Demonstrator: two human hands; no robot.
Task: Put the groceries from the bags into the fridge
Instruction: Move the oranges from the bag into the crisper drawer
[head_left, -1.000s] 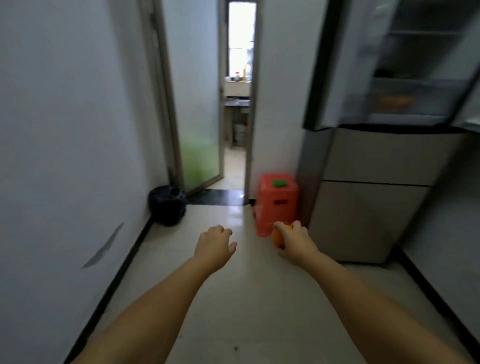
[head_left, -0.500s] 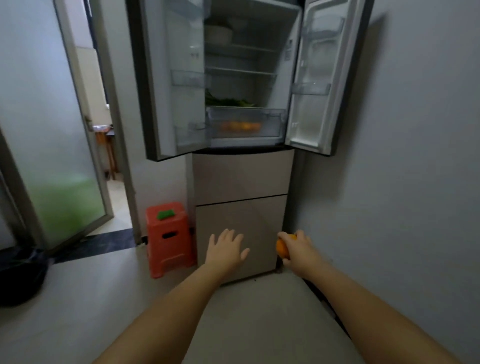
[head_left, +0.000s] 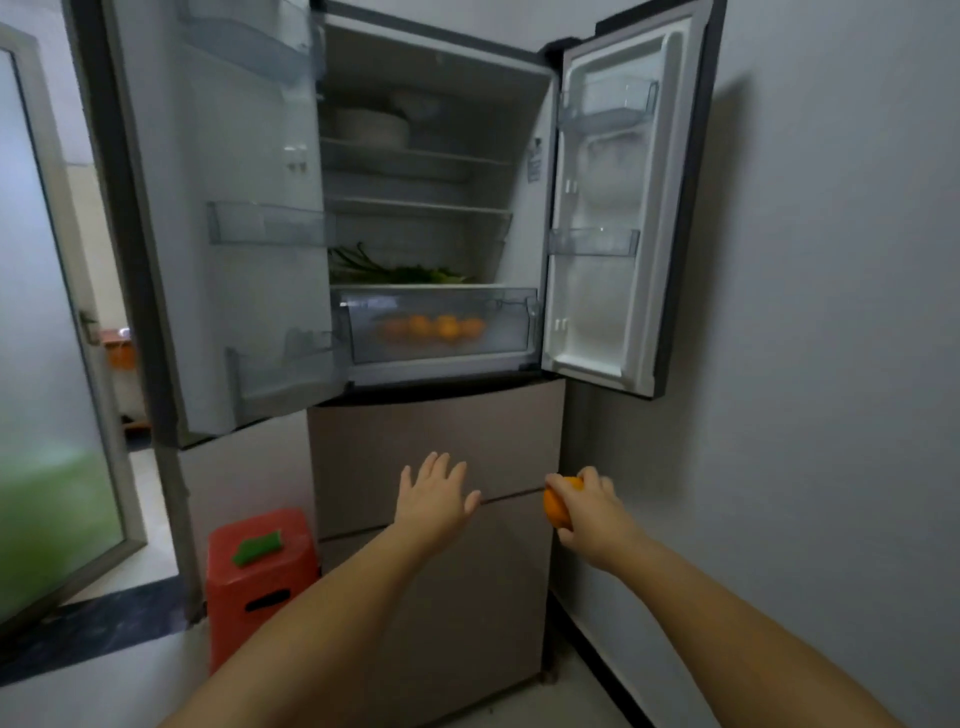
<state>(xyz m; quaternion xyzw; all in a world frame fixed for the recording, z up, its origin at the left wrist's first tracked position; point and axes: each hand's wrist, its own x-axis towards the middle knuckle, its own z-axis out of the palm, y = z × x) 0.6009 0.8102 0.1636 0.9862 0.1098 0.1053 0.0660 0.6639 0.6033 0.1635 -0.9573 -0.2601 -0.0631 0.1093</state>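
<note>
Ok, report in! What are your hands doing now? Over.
Left hand open, empty. Right hand grips orange. Fridge doors open, crisper drawer shut. Over.

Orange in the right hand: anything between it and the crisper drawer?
Head view: nothing blocks the way. Between the orange gripped by the right hand and the crisper drawer shows only the closed lower drawer front.

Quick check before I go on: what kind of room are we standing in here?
Probably a home hallway or kitchen corner: an open fridge against the wall, a red plastic stool beside it, and a frosted glass door on the left.
</note>
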